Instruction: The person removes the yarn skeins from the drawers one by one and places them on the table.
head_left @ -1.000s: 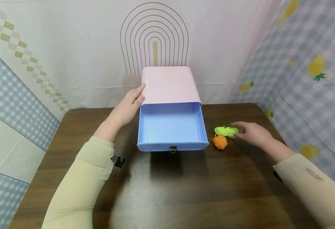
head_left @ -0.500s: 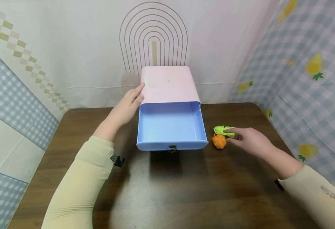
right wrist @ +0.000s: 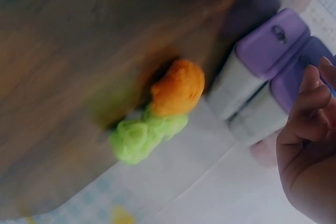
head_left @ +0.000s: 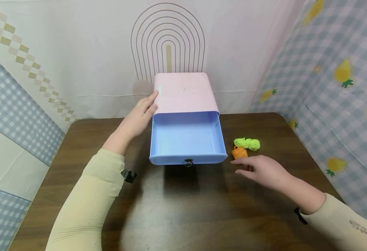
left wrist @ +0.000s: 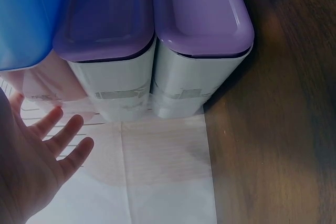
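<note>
The person's right hand (head_left: 266, 170) hung above the table (head_left: 177, 223) with its fingers loosely bent, the thumb apart and nothing in its grasp. Just beyond its index finger lay an orange bundle (head_left: 240, 152), its near edge hidden behind that finger in the head view; the right wrist view showed a gap between hand and bundle. A green bundle (head_left: 247, 143) lay a little farther from the same hand, touching the orange one. Both looked like yarn, so they would probably have been very light, soft and springy, hard to break and not slippery, though loose strands might have snagged on a fingertip. The orange one, rounder and fluffier, seemed best taken by a gentle pinch of thumb and fingers across its middle; the green one, longer and twisted, seemed best gripped across its narrow waist, where the strands gathered. To the left of the right hand, a blue drawer (head_left: 171, 160) stood out from a pink cabinet (head_left: 185, 92). The left hand (head_left: 138, 116) rested against that cabinet's near side, fingers extended and gripping nothing. The cabinet's smooth shell looked like stiff, rather slick plastic, better steadied with a flat palm than pinched.
</note>
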A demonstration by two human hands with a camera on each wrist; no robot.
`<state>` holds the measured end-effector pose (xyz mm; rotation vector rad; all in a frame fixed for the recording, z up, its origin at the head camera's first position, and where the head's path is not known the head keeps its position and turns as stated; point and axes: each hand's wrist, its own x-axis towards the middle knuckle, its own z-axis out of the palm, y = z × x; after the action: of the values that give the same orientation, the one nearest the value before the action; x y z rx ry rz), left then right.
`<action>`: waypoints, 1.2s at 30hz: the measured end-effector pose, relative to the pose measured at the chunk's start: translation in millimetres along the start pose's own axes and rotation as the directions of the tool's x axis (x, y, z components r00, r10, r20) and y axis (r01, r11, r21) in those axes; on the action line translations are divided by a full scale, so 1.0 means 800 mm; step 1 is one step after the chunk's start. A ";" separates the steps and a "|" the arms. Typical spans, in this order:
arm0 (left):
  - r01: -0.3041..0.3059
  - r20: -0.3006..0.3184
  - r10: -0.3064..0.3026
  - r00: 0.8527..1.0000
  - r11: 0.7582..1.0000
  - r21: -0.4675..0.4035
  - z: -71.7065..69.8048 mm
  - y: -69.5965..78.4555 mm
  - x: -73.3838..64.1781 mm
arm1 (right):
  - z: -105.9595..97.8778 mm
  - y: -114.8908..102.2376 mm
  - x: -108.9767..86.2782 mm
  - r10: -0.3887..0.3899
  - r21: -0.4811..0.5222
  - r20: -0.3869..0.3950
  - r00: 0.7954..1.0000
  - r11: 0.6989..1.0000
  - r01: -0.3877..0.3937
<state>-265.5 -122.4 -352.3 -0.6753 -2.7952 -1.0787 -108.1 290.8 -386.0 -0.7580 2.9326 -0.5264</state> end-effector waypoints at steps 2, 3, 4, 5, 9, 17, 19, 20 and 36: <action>-0.002 0.001 0.002 1.000 1.000 0.000 0.000 0.000 0.000 | 0.005 -0.007 0.000 -0.019 0.020 0.016 1.000 1.000 0.019; -0.002 0.000 0.002 1.000 1.000 0.000 0.000 0.000 0.001 | 0.007 -0.011 0.000 -0.033 0.033 0.021 0.999 0.999 0.032; -0.002 0.000 0.002 1.000 1.000 0.000 0.000 -0.001 0.001 | 0.010 -0.015 0.001 -0.049 0.048 0.028 0.998 0.998 0.048; -0.002 0.001 0.002 1.000 1.000 0.001 0.000 -0.001 0.001 | 0.012 -0.020 0.002 -0.063 0.063 0.031 0.998 0.996 0.061; -0.003 -0.002 0.003 1.000 1.000 0.004 -0.001 -0.002 0.002 | 0.023 -0.037 0.007 -0.119 0.098 0.019 0.993 0.988 0.116; -0.007 -0.001 0.007 1.000 1.000 0.004 -0.001 -0.003 0.002 | 0.037 -0.069 0.024 -0.147 0.209 0.036 0.989 0.968 0.136; -0.006 -0.001 0.006 1.000 1.000 0.002 -0.001 -0.003 0.002 | 0.039 -0.075 0.029 -0.164 0.262 0.052 0.985 0.954 0.145; -0.005 0.001 0.005 1.000 1.000 0.001 -0.001 -0.003 0.002 | 0.041 -0.078 0.031 -0.172 0.291 0.060 0.983 0.945 0.148; -0.005 0.004 0.005 1.000 1.000 -0.001 0.001 -0.005 0.003 | 0.060 -0.104 0.055 -0.188 0.550 0.156 0.970 0.832 0.072</action>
<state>-269.6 -123.5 -354.7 -0.6854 -2.7944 -1.0795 -101.5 186.6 -401.6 -0.8661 2.3611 -1.1490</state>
